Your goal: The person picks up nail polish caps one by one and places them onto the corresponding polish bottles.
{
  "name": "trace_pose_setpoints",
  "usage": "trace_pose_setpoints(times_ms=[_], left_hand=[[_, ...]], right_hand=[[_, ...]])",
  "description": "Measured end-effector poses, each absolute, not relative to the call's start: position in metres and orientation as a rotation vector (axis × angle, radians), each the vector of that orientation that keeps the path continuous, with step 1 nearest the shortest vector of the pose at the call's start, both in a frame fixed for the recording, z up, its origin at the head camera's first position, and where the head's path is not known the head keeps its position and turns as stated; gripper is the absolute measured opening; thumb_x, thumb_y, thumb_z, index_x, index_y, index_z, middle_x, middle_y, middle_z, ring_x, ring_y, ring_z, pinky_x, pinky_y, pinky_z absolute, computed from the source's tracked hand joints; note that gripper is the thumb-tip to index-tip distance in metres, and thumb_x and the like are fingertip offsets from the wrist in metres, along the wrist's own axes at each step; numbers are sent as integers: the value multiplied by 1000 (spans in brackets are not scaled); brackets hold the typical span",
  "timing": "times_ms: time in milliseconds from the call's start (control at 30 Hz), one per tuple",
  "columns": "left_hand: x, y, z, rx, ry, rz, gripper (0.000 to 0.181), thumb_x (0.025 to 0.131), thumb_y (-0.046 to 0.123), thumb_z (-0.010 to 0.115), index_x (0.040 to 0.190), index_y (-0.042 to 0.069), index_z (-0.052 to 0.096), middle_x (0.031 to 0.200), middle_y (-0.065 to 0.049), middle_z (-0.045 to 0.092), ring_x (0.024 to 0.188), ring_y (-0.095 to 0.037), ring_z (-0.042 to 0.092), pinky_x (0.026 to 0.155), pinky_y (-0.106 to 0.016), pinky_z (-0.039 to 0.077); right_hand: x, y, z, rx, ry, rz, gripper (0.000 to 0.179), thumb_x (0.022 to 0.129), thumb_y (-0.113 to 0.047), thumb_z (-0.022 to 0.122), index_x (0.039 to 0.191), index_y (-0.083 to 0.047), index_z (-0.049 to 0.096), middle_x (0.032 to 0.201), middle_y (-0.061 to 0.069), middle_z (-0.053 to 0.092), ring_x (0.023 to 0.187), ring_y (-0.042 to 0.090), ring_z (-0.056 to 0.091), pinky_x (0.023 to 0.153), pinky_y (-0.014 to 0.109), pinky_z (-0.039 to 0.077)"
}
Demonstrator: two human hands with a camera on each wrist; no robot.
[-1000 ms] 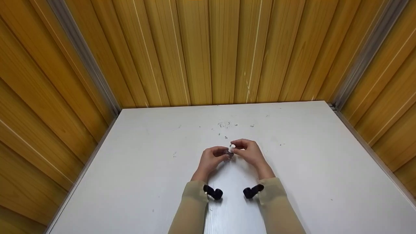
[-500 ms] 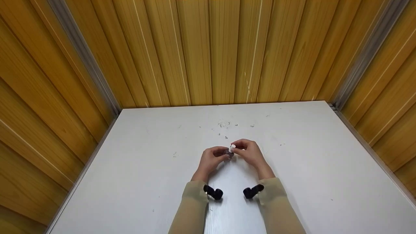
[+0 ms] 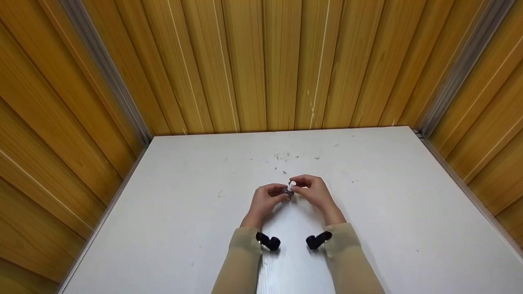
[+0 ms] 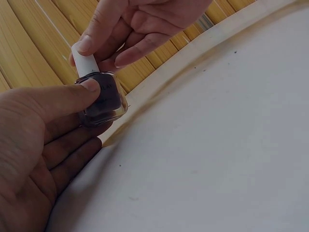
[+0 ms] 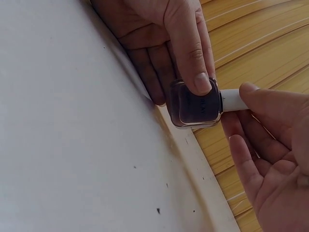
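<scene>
Between my hands is a small nail polish bottle [image 4: 108, 104] of clear glass with dark polish inside. My left hand [image 3: 264, 201] pinches its glass body, thumb across the lettered front, as the left wrist view shows. The white cap [image 5: 232, 100] sits on the bottle's neck, and my right hand [image 3: 315, 193] pinches it between thumb and fingers. In the right wrist view the bottle lies sideways, cap toward my right hand. The head view shows the bottle small, partly covered by fingers.
A white table [image 3: 171, 228] with dark specks and scuff marks [image 3: 282, 156] lies under my hands. Yellow wood-look panels [image 3: 282, 65] rise behind it and at both sides. A black wrist-worn camera [image 3: 269, 241] juts inward from each sleeve.
Both arms hold almost the same place. My right fingers shift slightly on the white cap; the bottle stays in my left hand.
</scene>
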State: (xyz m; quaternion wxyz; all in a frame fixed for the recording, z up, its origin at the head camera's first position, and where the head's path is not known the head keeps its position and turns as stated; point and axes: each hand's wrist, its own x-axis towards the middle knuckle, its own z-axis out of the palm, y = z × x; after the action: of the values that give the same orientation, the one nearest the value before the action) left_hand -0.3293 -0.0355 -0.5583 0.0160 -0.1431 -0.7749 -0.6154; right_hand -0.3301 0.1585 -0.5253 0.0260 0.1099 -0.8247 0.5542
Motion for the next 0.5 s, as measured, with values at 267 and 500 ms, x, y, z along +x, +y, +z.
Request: trace_pose_setpoints(times_ms=[267,500], left_hand=[[-330,-36,-558,-482,-2429,-1848,26,87,5,79,113,-1,76,107,-18,79,102,-29,76,89,-29,60],[-330,-35,-559,-475,-2399,-1889,26,87,2,79,113,-3,76,107,-20,78,101,-32,76,90,-35,61]], right_hand=[[-330,157,-524,278,-2572,1683,20,90,-10,78,110,-6,78,104,10,78,91,12,68,77,22,51],[-331,155,-525,239,-2563,1683,19,88,-10,80,107,-4,77,102,11,78,88,10,66,78,23,50]])
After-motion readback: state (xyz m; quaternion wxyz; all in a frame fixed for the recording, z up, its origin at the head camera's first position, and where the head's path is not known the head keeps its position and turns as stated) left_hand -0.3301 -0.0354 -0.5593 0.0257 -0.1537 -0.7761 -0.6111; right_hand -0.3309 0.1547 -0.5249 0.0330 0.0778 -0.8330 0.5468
